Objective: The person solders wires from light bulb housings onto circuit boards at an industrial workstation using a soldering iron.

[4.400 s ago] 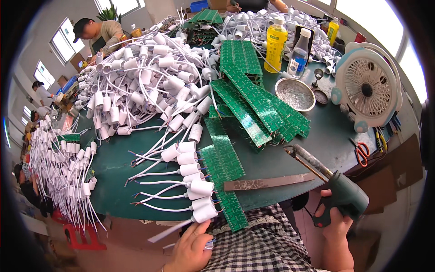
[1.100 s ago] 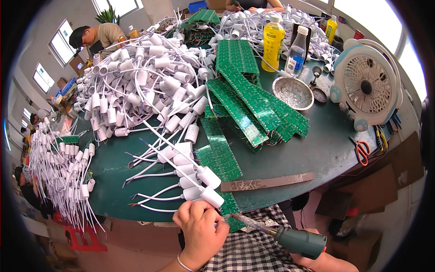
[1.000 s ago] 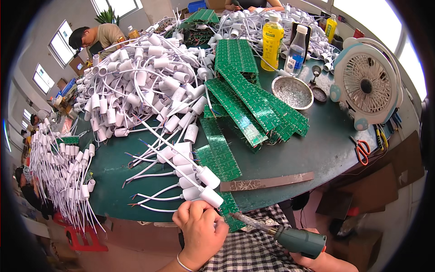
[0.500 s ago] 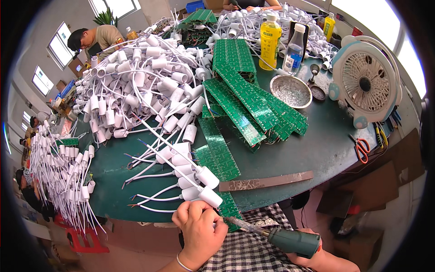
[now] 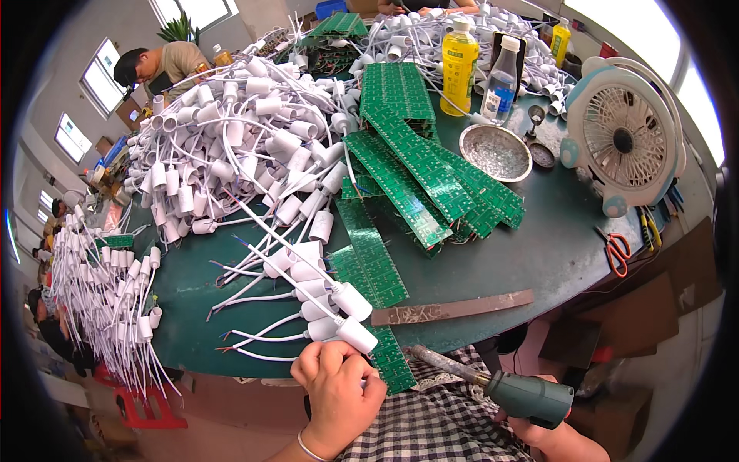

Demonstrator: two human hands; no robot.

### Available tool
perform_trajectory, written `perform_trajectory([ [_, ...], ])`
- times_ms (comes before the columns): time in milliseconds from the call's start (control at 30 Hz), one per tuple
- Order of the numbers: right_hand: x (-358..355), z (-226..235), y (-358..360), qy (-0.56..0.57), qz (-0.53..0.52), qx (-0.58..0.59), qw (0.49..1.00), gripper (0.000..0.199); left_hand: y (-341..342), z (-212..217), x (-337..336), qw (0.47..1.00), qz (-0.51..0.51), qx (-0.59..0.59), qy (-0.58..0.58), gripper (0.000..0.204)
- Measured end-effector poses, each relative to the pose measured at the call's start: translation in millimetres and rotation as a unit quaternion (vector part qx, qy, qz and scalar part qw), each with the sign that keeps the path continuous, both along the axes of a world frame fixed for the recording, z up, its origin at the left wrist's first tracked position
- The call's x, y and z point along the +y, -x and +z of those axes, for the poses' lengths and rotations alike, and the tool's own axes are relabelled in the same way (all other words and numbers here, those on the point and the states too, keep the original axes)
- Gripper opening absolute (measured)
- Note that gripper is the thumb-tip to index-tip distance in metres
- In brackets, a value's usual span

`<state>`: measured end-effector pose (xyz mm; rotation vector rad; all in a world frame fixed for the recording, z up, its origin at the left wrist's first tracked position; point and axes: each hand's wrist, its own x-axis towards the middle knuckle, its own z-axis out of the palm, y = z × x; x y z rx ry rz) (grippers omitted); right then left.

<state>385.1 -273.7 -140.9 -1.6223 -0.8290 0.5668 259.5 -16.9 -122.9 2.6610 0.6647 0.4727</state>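
Head view: your left hand (image 5: 336, 389) gripped a white socket (image 5: 356, 334) against the green board (image 5: 390, 360); your right hand (image 5: 548, 435) clasped the soldering iron (image 5: 500, 385), whose tip likely needed steadying at the joint.

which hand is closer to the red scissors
Right. The right hand, gripping the soldering iron, sits below the scissors; the left hand is farther, down-left.

right hand (image 5: 550, 439) cut off by lower edge, soldering iron (image 5: 493, 383) tip hidden

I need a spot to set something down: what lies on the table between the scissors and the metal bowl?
Bare green table top, the head view shows, between the orange-handled scissors and the metal bowl.
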Motion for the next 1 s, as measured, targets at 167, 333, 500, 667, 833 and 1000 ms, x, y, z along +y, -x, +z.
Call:
perform_trajectory([
  [167, -5.5, -6.2, 5.1, 0.002, -0.019, -0.003, 1.0, 0.025, 0.0, 0.9, -0.6, 1.0, -0.005, -0.001, -0.003, 0.012],
  [333, -6.0, -4.4, 6.9, -0.023, -0.004, 0.024, 0.999, 0.024, -0.3, -1.2, -0.7, 1.0, -0.01, -0.006, -0.002, 0.011],
  [500, -2.0, -11.1, 15.1, 0.004, -0.044, 0.039, 0.998, 0.025, -1.4, -1.7, 0.0, 1.0, -0.004, -0.002, -0.01, 0.012],
  [667, -4.4, -15.7, 9.5, -0.002, 0.02, 0.084, 0.996, 0.033, 2.8, 1.1, 3.7, 1.0, 0.002, -0.008, -0.005, 0.013],
  [833, -7.6, -16.3, 18.1, 0.006, -0.129, 0.001, 0.992, 0.037, -0.2, -1.2, 0.2, 0.999, -0.013, -0.027, -0.012, 0.012],
  [1000, -15.3, -29.1, 8.4, 0.087, -0.064, -0.125, 0.986, 0.035, 6.1, 1.1, 2.0, 0.999, -0.012, -0.02, -0.022, 0.012],
])
